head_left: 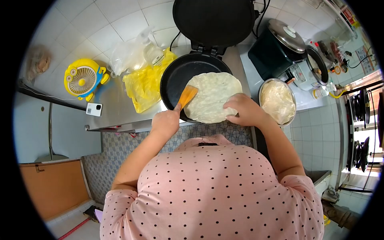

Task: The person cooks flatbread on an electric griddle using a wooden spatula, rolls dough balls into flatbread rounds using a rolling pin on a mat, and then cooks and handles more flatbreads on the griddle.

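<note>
A pale round flatbread (212,96) lies partly over the black electric griddle (170,86), overhanging its right and front edge. My left hand (166,123) is closed around the handle of a wooden spatula (188,96), whose blade touches the flatbread's left side. On the right edge of the flatbread, my right hand (245,109) grips it between thumb and fingers. The griddle's lid (214,20) stands raised behind. Whether the underside of the flatbread touches the pan all over is hidden.
Right of the griddle sits a metal bowl (295,105) with plastic-covered dough (277,101). Behind it are a dark pot (269,56) and a rice cooker (306,76). To the left lie a yellow plastic bag (142,88), a yellow fan (81,80) and a white phone (94,109).
</note>
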Available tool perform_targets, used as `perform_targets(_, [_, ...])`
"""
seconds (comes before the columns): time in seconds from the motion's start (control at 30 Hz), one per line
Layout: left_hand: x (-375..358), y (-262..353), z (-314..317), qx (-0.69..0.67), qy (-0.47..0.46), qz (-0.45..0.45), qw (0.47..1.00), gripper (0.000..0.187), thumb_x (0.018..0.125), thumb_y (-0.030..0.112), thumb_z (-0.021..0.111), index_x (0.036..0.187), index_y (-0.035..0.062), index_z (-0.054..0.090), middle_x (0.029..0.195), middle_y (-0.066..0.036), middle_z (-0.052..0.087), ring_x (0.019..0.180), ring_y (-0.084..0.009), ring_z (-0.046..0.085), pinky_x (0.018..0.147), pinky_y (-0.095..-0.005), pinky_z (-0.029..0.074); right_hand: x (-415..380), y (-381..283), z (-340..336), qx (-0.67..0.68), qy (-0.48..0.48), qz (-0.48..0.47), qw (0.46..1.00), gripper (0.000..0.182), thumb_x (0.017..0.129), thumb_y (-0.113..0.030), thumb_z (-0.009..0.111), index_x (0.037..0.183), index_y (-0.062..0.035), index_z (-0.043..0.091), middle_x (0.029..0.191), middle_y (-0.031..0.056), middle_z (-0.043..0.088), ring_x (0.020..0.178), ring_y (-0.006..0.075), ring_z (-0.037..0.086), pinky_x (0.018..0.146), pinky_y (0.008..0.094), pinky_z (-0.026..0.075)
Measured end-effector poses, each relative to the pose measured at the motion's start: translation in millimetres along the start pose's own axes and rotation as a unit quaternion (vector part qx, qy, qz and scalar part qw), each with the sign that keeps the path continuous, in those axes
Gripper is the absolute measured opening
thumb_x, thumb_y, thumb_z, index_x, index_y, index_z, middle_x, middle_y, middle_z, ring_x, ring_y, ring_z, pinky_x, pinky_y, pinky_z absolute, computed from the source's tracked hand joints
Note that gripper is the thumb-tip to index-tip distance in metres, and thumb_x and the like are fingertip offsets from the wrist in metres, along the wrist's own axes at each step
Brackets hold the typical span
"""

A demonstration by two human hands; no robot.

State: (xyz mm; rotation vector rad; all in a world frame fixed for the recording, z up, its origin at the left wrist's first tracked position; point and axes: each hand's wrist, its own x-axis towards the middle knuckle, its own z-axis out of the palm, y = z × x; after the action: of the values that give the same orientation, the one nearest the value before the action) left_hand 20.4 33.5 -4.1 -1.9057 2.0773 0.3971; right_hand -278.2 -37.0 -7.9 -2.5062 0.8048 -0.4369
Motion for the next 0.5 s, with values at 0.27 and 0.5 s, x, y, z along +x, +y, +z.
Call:
perform_targets(0.27, [-4, 4, -7, -0.003, 0.02, -0.019, 1.0, 0.061, 0.084, 0.008, 0.051, 0.144, 0.0164, 0.047, 0.083, -0.017, 0.071, 0.077, -0.033, 0.07, 0.067, -0.0444, 0.055, 35, 73, -52, -0.036, 0.28, 0.107, 0.953, 0.035, 0.084, -0.013, 0.068, 0.117, -0.0022, 0.062, 0.106, 0.0135, 0.064, 0.094, 0.0249, 0.063, 0.084, 0.0317, 0.05])
perform_targets(0.5, [-12, 11, -4, -0.058, 0.084, -0.039, 0.994, 0.053, 0.087, 0.013, 0.053, 0.14, 0.0171, 0.053, 0.075, -0.019, 0.068, 0.069, -0.0353, 0.068, 0.065, -0.0463, 0.054, 150, 123, -156, 0.122, 0.401, 0.247, 0.874, 0.051, 0.097, -0.033, 0.052, 0.131, 0.0039, 0.055, 0.134, 0.0199, 0.058, 0.123, 0.0274, 0.055, 0.104, 0.0333, 0.039])
